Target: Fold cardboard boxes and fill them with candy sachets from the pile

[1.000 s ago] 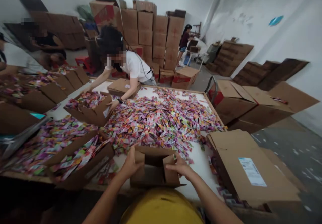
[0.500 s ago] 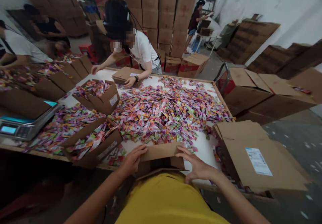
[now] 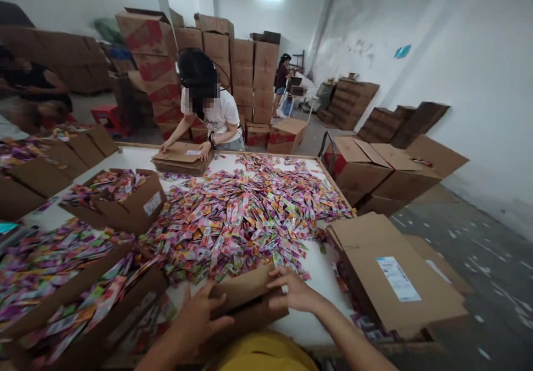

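Head view: the worktop (image 3: 322, 268) carries a broad heap of sachets (image 3: 245, 215), the landmark for everything else. Right of the heap, off the worktop's edge, lies a labelled carton (image 3: 395, 282). Left of the heap stands an open carton (image 3: 125, 199) part-filled with sachets. Beyond it a co-worker (image 3: 208, 110) leans on a stack of flattened cartons (image 3: 181, 159). On the heap's near side, touching its fringe, sits the small cardboard box (image 3: 245, 299), its long axis running left to right and rising rightward. Both hands grip it: the left hand (image 3: 200, 321) clasps the lower left end with fingers spread, and the right hand (image 3: 293, 292) curls over the top flap. Neither is nearer.
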`<action>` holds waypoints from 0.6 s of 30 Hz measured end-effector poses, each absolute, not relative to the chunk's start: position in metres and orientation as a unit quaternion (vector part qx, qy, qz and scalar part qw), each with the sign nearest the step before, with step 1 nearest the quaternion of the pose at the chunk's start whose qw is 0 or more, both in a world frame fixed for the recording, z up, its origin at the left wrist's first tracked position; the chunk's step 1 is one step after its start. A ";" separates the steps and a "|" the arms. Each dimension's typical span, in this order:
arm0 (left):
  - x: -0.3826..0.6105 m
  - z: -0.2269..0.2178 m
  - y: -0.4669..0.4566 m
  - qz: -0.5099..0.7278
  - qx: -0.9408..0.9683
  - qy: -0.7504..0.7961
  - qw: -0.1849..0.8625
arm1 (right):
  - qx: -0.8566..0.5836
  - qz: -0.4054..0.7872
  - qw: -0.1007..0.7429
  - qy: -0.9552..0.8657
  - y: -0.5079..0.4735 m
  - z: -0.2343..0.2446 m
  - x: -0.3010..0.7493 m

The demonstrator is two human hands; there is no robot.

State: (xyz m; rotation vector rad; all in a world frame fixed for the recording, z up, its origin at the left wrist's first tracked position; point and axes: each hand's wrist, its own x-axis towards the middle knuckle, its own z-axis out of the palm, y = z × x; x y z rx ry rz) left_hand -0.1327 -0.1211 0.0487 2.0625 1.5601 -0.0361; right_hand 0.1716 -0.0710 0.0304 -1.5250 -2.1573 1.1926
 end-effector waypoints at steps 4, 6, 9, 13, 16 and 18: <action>-0.137 0.026 -0.112 0.035 0.773 0.584 0.245 | -0.587 0.278 0.102 -0.753 -0.068 0.038 0.141; -0.133 0.015 -0.116 0.088 0.776 0.582 0.227 | -0.525 0.252 0.097 -0.807 -0.072 0.036 0.125; -0.116 0.004 -0.127 0.155 0.784 0.570 0.192 | -0.451 0.275 0.103 -0.843 -0.084 0.022 0.105; -0.093 -0.001 -0.139 0.145 0.771 0.607 0.127 | -0.462 0.210 0.046 -0.860 -0.096 0.006 0.090; -0.090 0.000 -0.144 0.126 0.781 0.592 0.152 | -0.454 0.195 0.006 -0.869 -0.099 0.004 0.087; -0.089 0.002 -0.141 0.098 0.799 0.562 0.189 | -0.461 0.221 0.034 -0.858 -0.093 0.002 0.089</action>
